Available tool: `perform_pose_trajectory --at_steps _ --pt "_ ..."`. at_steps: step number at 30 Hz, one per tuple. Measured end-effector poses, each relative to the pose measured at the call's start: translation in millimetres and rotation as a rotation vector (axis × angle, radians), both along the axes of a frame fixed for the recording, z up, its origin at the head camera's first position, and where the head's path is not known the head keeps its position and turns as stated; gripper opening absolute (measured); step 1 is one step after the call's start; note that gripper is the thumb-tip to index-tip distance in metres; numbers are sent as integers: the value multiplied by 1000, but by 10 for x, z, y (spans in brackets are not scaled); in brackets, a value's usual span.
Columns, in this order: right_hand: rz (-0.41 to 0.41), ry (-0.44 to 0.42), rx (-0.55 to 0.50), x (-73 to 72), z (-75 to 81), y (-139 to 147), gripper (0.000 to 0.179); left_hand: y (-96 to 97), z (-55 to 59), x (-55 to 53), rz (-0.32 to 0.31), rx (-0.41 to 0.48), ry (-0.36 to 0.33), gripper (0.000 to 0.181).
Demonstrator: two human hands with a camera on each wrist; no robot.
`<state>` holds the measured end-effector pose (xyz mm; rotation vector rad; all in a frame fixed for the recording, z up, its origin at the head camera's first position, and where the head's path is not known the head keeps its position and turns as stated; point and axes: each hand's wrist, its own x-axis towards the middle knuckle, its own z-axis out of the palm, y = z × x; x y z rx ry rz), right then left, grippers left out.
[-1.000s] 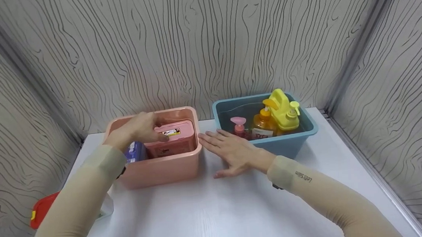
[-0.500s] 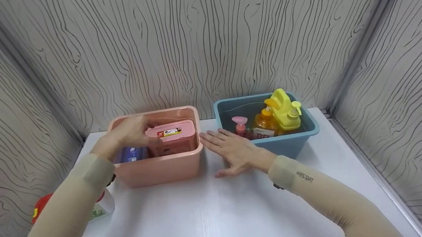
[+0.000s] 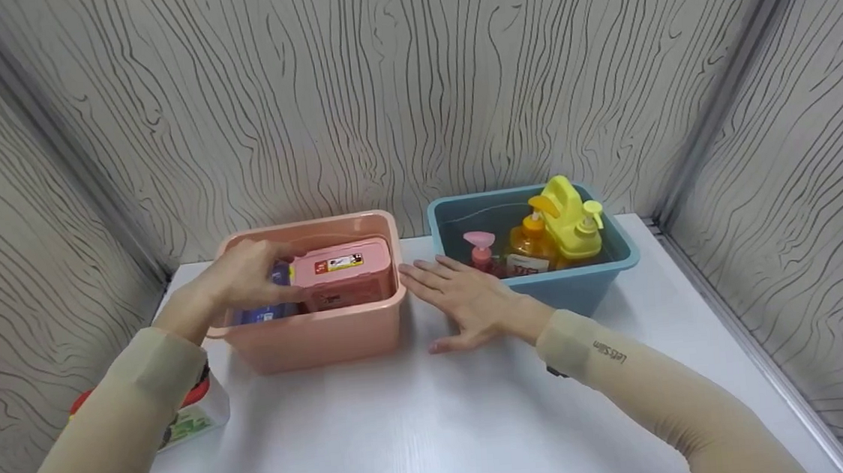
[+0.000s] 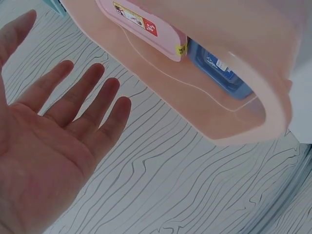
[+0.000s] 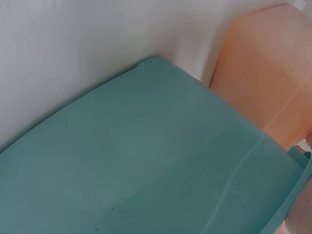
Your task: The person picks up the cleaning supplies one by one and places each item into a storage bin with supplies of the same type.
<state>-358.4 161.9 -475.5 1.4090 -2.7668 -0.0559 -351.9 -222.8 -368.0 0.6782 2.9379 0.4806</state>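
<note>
My left hand (image 3: 240, 277) hovers over the left part of the pink bin (image 3: 309, 343), fingers and thumb apart. Nothing lies in its palm in the left wrist view. Inside that bin sit a pink lidded box (image 3: 363, 260) with a label on top and a blue container (image 3: 269, 312) to its left. In the left wrist view, the blue container (image 4: 219, 68) is beside the pink box (image 4: 146, 24). My right hand (image 3: 464, 301) holds nothing; its straight fingertips reach the bin's right rim, though contact is hard to tell.
Right of the pink bin stands a blue-green bin (image 3: 568, 285). It holds a pink pump bottle (image 3: 479, 253), an orange pump bottle (image 3: 529, 247) and a yellow jug with a pump (image 3: 575, 228). A white tub (image 3: 213, 411) with a red lid is partly behind my left forearm.
My left hand has let go of the pink box and drawn back to the left, over the blue container. The right hand stays where it was.
</note>
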Motion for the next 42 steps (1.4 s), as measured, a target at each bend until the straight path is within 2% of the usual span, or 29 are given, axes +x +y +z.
perform_pose_trajectory --at_steps 5,14,21,27,36,42 --pt "-3 -4 0 -4 -4 -3 113 -96 -22 71 17 11 4 67" --pt "-3 0 5 -10 -5 3 113 -303 -66 170 4 46 25 69" --pt "-7 -9 9 -7 11 8 113 -399 -75 265 75 15 7 67" --pt "-6 -5 6 -6 -5 -1 114 -508 -143 315 74 8 31 67" --pt "-10 -5 7 -1 -2 -1 113 -652 -223 429 146 6 12 77" --pt "-13 -7 12 -3 2 9 114 -765 -292 479 160 17 43 76"
